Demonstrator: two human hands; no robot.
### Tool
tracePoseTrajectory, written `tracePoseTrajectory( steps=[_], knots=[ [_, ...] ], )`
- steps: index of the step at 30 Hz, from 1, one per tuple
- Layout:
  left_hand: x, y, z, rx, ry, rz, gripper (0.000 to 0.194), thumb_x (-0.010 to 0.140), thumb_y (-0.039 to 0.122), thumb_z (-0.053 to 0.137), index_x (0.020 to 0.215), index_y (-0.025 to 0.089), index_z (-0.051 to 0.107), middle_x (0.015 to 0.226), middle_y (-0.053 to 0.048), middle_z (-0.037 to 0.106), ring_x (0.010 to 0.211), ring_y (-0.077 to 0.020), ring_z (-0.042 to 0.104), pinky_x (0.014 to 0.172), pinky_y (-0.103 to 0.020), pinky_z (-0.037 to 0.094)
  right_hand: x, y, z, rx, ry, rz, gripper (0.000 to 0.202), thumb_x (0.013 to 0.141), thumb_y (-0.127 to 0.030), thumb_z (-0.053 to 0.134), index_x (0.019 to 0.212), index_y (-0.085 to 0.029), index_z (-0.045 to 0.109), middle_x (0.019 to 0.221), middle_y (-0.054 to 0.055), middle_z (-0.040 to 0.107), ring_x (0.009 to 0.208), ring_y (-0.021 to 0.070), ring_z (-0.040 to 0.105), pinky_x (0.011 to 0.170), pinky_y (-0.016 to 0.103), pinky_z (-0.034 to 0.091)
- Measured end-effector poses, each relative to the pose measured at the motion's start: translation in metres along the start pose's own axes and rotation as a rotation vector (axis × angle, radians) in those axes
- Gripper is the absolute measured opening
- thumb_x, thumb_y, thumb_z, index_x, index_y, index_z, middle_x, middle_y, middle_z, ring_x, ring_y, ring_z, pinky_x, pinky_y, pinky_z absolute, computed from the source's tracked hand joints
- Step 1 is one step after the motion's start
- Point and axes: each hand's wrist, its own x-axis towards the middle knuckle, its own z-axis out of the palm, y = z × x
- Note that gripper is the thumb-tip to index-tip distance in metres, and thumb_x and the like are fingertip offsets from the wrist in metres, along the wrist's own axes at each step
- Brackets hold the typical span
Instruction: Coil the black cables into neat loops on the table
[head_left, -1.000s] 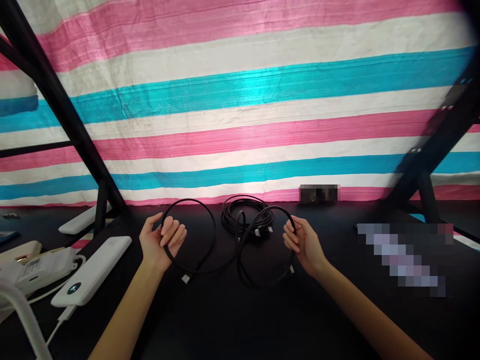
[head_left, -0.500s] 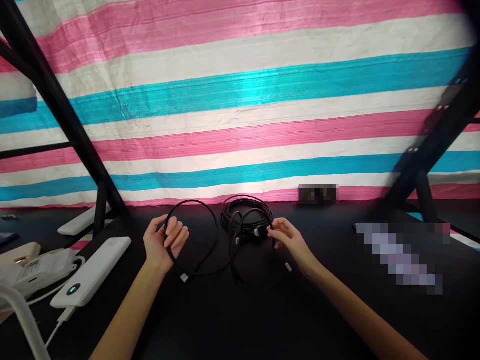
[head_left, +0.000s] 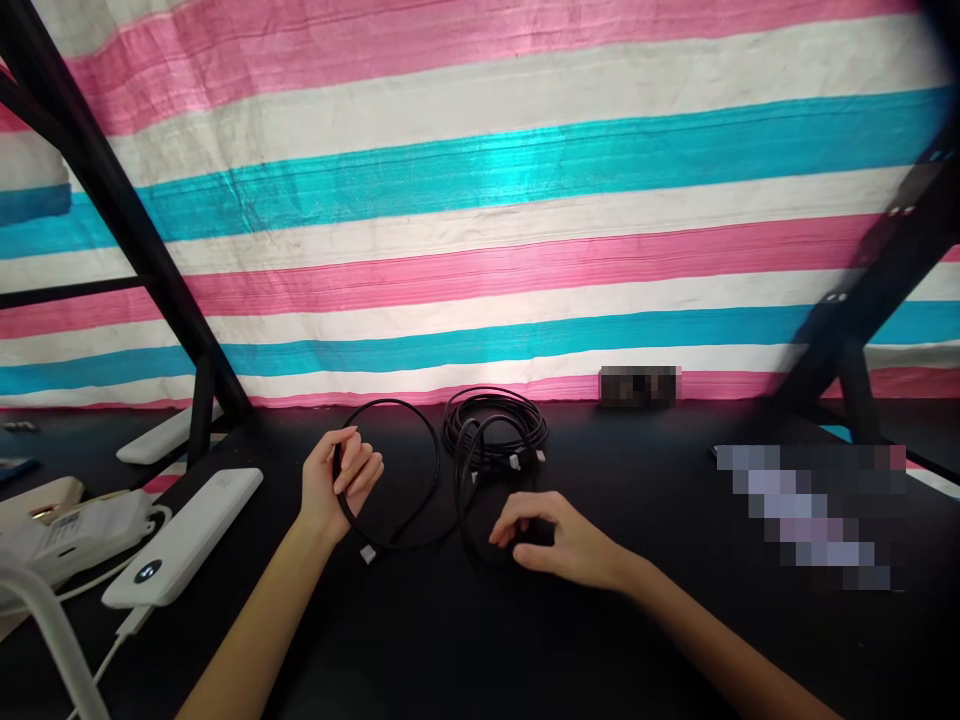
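My left hand (head_left: 342,487) is closed around a black cable (head_left: 415,547), which stands up in a large loop to the right of the fingers. A silvery plug (head_left: 367,553) rests on the table below that loop. My right hand (head_left: 559,540) hovers low over the table with thumb and fingers apart, its fingertips close to a bend of black cable; I see nothing between them. Just behind it lies a coiled bundle of black cable (head_left: 495,432), with several light-coloured plugs on its near side.
White power banks (head_left: 184,537) and a white adapter with cords (head_left: 97,540) lie on the left of the black table (head_left: 420,650). Slanted black frame legs (head_left: 142,250) stand at both sides. A striped sheet (head_left: 480,240) hangs behind. Blurred-out items are at the right and back.
My right hand has come away from the cable bundle, moving toward me and slightly left, with its fingers now apart. My left hand has shifted slightly right, still on the cable.
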Motion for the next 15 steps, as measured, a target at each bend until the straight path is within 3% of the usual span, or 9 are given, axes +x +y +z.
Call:
tracePoseTrajectory(
  steps=[4,7,11,15],
  knots=[
    [0.0,0.0,-0.001,-0.009,0.007,0.006,0.041,0.079,0.019,0.044,0.039,0.017,0.038,0.028,0.004,0.022,0.03,-0.0062,0.023,0.04,-0.022,0.026,-0.002,0.004,0.005,0.115,-0.142,0.023,0.038,0.058,-0.031,0.078,0.092,-0.015,0.07,0.082,0.004,0.067,0.078,0.0181,0.062,0.074,0.029,0.042],
    [0.001,-0.001,-0.002,-0.014,0.008,0.006,0.04,0.079,0.019,0.045,0.039,0.017,0.038,0.028,0.004,0.023,0.03,-0.0062,0.023,0.039,-0.022,0.025,-0.003,0.005,0.009,0.165,-0.19,0.121,0.048,0.049,-0.035,0.082,0.09,-0.014,0.068,0.076,0.002,0.064,0.071,0.0164,0.061,0.066,0.027,0.044],
    [0.002,0.0,-0.002,-0.02,0.024,0.005,0.04,0.079,0.019,0.045,0.039,0.017,0.037,0.029,0.004,0.024,0.031,-0.0063,0.022,0.039,-0.023,0.024,-0.004,0.0,0.007,0.192,-0.208,0.202,0.041,0.05,-0.036,0.081,0.081,-0.013,0.067,0.059,-0.003,0.052,0.054,0.0088,0.049,0.049,0.02,0.037],
    [0.001,0.002,-0.003,-0.051,0.037,0.013,0.04,0.078,0.017,0.046,0.039,0.017,0.036,0.028,0.004,0.023,0.031,-0.0062,0.02,0.038,-0.022,0.024,-0.008,-0.005,-0.01,0.352,-0.173,0.108,0.034,0.059,-0.041,0.075,0.075,-0.012,0.067,0.052,-0.005,0.045,0.045,0.0041,0.035,0.041,0.019,0.026]
  ],
)
